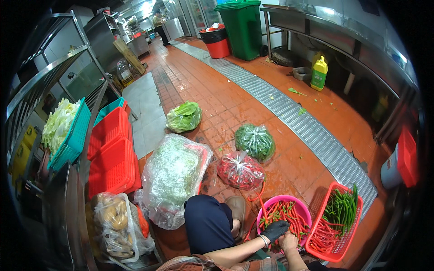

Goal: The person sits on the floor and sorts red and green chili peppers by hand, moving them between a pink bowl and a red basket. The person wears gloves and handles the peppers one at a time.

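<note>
My left hand [275, 231], in a black glove with a bangle at the wrist, is over the red chili peppers [283, 211] in a pink plastic basin [307, 210]. My bare right hand [289, 241] is close beside it at the basin's near edge. Whether either hand's fingers close on a pepper is too small to tell. Right of the basin, a red plastic basket [356, 216] holds green chili peppers [342, 208] at its far end and red chili peppers [323, 235] at its near end. A knotted clear bag of red chilies [240, 172] lies beyond the basin.
A bag of green leaves [256, 144], a bagged leafy vegetable [184, 117] and a plastic-wrapped crate [173, 176] stand on the tiled floor. Stacked red baskets [113, 169] are at left. A metal drain grate [305, 130] curves past. Another person [158, 25] stands far back.
</note>
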Available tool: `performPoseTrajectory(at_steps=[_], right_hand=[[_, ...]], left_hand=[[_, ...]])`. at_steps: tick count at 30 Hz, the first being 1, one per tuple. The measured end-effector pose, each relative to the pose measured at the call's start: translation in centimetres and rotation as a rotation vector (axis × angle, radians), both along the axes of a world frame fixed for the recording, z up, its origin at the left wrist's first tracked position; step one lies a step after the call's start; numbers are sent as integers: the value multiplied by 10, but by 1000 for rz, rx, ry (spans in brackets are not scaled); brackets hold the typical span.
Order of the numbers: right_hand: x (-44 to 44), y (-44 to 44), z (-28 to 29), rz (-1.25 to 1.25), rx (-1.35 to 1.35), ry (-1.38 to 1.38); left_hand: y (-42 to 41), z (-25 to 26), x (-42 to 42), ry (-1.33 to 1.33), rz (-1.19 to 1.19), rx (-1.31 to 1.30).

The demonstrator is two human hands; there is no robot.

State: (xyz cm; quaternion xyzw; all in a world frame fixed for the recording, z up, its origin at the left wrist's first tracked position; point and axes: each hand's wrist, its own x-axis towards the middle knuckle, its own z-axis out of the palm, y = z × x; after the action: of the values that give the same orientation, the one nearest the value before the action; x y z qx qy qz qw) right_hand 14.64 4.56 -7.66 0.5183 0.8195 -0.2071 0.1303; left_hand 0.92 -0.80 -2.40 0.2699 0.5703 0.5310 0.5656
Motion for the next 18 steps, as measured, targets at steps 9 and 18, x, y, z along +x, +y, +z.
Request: performPoseTrajectory(at_steps=[9, 18], right_hand=[[15, 30, 85, -108, -137, 113], [42, 8, 120, -972, -900, 975]], left_hand=[[-4, 14, -1, 634, -348, -72], [-14, 47, 23, 162, -600, -54]])
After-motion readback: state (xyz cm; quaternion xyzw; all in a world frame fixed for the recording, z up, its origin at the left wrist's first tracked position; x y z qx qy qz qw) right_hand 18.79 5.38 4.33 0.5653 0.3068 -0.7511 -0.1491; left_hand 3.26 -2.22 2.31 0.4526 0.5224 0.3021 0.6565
